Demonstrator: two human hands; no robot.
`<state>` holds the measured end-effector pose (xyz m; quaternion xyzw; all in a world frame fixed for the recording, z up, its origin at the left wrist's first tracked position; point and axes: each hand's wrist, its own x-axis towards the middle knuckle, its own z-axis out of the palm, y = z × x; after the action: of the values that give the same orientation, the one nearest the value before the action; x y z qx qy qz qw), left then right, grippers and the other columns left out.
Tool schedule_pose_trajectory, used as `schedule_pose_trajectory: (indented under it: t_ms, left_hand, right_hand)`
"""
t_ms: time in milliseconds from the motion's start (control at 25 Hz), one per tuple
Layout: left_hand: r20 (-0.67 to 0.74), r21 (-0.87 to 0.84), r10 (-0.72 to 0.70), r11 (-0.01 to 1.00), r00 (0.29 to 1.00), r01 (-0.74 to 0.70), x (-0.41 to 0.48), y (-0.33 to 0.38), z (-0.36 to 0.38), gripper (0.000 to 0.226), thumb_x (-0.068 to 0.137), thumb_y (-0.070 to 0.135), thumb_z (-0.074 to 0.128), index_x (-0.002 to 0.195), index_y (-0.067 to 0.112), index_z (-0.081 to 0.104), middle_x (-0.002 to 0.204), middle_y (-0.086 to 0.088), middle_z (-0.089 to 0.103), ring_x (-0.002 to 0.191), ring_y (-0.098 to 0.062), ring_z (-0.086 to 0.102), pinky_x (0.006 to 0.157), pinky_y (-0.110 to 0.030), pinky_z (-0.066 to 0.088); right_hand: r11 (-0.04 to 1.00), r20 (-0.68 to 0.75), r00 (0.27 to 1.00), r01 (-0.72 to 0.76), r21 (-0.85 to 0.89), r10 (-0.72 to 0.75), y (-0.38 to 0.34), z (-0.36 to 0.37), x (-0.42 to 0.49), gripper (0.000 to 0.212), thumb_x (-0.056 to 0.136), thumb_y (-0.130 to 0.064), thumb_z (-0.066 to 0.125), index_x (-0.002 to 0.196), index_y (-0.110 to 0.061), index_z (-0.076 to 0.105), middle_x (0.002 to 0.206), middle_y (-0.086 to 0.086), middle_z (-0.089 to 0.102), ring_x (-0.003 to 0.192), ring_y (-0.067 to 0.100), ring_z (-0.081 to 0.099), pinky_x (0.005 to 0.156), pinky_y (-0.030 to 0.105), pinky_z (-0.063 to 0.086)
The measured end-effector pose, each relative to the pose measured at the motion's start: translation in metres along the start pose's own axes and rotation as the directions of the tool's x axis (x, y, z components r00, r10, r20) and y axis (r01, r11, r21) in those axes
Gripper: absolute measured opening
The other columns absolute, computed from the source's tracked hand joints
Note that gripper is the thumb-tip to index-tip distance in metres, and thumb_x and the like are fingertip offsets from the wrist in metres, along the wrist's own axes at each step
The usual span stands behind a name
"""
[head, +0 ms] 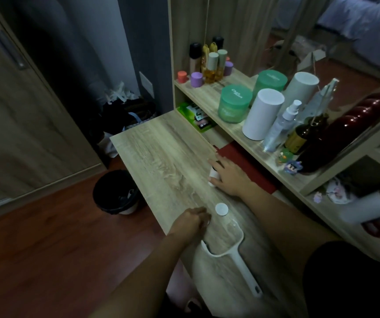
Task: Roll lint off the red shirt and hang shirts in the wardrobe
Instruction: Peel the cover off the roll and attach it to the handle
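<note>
A white lint roller (pixel 241 260) lies on the wooden desk (pixel 161 152), its handle pointing toward me and its holder showing no roll. My right hand (pixel 229 179) rests farther along the desk, fingers curled over a small white roll (pixel 212 177). My left hand (pixel 191 222) sits at the desk's front edge with its fingers closed, just left of a round white cap (pixel 221 209). A flat red thing (pixel 246 166) lies under the shelf beside my right hand; I cannot tell whether it is the shirt. The wardrobe (pixel 24 115) stands at the left, doors closed.
A shelf (pixel 209 99) behind the desk carries several bottles, green jars and white cylinders. A black bin (pixel 115 193) stands on the floor left of the desk, with a heap of bags (pixel 127 106) behind it. A mirror above the shelf reflects a bed.
</note>
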<state>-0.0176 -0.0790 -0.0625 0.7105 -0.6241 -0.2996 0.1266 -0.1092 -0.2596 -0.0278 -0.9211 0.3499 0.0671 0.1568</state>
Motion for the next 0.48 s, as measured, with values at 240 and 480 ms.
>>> schedule_pose_trajectory:
  t_ms: [240, 480]
  left_hand:
    - [0.024, 0.263, -0.023, 0.965, 0.999, 0.016, 0.008, -0.004, 0.023, 0.032, 0.095, 0.025, 0.042, 0.123, 0.016, 0.053, 0.126, -0.01, 0.053, 0.11, -0.03, 0.05, 0.085, -0.037, 0.046]
    - [-0.155, -0.132, -0.219, 0.971, 0.963, 0.199, 0.014, -0.004, 0.003, 0.044, 0.085, 0.034, 0.058, 0.124, 0.015, 0.05, 0.116, -0.008, 0.058, 0.103, -0.026, 0.057, 0.082, -0.025, 0.042]
  right_hand:
    - [0.997, -0.044, 0.998, -0.041, 0.06, 0.043, -0.001, 0.016, 0.008, 0.055, 0.091, -0.016, 0.053, 0.141, -0.022, 0.031, 0.148, 0.015, 0.024, 0.126, 0.037, 0.039, 0.099, 0.047, 0.041]
    - [0.837, -0.162, 0.935, -0.191, 0.513, 0.314, 0.001, 0.008, -0.011, 0.048, 0.09, -0.029, 0.056, 0.132, -0.013, 0.04, 0.124, 0.014, 0.046, 0.1, 0.029, 0.055, 0.08, 0.033, 0.047]
